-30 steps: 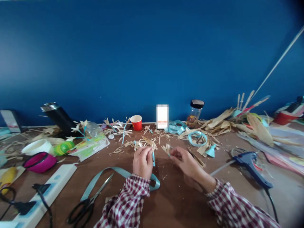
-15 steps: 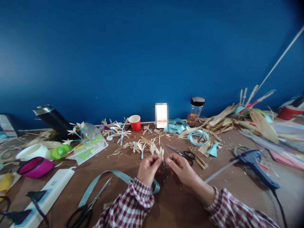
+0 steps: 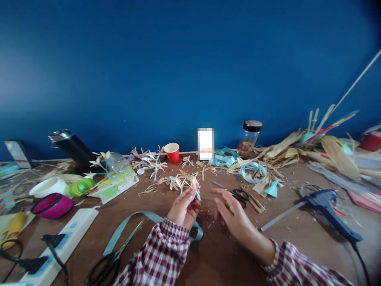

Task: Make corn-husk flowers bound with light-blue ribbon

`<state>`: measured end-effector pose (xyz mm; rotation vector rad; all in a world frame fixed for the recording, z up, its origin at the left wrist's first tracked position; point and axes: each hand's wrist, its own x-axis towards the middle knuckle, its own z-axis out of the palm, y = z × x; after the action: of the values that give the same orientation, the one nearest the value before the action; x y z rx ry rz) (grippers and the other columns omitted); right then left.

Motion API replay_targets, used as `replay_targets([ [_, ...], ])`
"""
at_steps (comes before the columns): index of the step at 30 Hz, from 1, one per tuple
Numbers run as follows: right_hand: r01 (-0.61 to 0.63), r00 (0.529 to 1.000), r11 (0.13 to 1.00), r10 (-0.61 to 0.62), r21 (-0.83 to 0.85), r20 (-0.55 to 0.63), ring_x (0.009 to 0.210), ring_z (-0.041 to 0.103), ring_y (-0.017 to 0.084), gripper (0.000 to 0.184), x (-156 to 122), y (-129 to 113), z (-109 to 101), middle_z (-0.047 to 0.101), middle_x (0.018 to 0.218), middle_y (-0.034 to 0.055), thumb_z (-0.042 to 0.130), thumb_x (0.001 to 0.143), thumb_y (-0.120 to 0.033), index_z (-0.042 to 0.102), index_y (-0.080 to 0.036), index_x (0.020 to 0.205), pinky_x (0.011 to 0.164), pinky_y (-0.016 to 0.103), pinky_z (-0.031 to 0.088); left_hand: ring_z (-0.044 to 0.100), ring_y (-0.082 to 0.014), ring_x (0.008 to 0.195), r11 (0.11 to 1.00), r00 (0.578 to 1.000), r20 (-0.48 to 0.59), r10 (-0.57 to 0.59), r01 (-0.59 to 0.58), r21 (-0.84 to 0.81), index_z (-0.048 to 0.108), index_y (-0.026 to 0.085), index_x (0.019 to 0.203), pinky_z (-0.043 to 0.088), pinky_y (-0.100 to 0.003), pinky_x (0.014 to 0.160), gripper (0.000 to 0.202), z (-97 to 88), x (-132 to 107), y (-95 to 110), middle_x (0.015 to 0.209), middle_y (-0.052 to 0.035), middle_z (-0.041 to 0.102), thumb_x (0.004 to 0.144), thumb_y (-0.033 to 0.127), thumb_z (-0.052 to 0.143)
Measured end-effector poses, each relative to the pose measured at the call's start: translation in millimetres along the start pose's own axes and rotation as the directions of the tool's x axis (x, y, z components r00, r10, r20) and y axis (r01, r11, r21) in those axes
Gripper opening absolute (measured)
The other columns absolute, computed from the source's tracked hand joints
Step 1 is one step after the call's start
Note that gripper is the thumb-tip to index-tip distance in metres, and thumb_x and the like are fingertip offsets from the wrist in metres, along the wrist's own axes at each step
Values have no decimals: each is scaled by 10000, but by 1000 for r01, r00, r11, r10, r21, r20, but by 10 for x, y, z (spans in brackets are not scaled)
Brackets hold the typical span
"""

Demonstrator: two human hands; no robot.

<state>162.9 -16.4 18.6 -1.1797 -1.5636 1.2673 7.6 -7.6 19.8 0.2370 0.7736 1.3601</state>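
Left hand: thumb and fingers pinching a corn-husk flower above the table, well in from its far edge. Right hand: half open, apparently empty. Risk: flower may tear if squeezed hard, or drop among husk scraps if grip slackens.

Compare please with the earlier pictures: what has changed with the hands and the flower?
The right hand, which held a pale flower one second ago, has let go and is apart to its right, fingers open. The left hand now holds the flower by its blue stem. The red cup, glue gun and near scissors stay in place.
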Motion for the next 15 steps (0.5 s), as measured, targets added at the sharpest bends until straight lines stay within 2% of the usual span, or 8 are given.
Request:
replay_targets([
  [3, 66, 998, 994, -66, -88, 5, 492, 472, 109, 255, -37, -42, 17, 536, 556, -31, 417, 883, -337, 539, -177, 1040, 483, 208, 366, 611, -79, 593, 1000, 999, 25, -25, 25, -4, 628, 124, 808, 478, -115, 433, 130, -26, -1, -5, 785, -33, 656, 695, 94, 686],
  [6, 134, 991, 975, -136, -175, 4, 576, 511, 126, 215, -60, -59, 27, 598, 663, 6, 452, 864, -311, 594, -180, 958, 532, 218, 381, 628, -88, 603, 999, 999, 13, -38, 38, 5, 612, 125, 807, 478, -111, 408, 100, -50, 12, 0, 846, -53, 666, 726, 134, 670],
  [11, 152, 988, 961, -149, -233, 31, 627, 548, 153, 214, -82, -47, 43, 655, 753, 36, 460, 849, -273, 634, -178, 930, 540, 229, 395, 623, -75, 570, 998, 999, -15, -47, 47, -36, 617, 103, 876, 521, -121, 462, 114, -36, 31, 20, 791, -60, 663, 783, 51, 576],
  [15, 171, 985, 959, -166, -227, 41, 710, 586, 181, 223, -83, -32, 47, 670, 784, 48, 468, 844, -261, 654, -181, 937, 613, 249, 437, 616, -71, 554, 997, 999, -1, -39, 39, -61, 632, 94, 900, 548, -145, 510, 144, -23, 18, 3, 774, -54, 658, 796, 35, 551],
])
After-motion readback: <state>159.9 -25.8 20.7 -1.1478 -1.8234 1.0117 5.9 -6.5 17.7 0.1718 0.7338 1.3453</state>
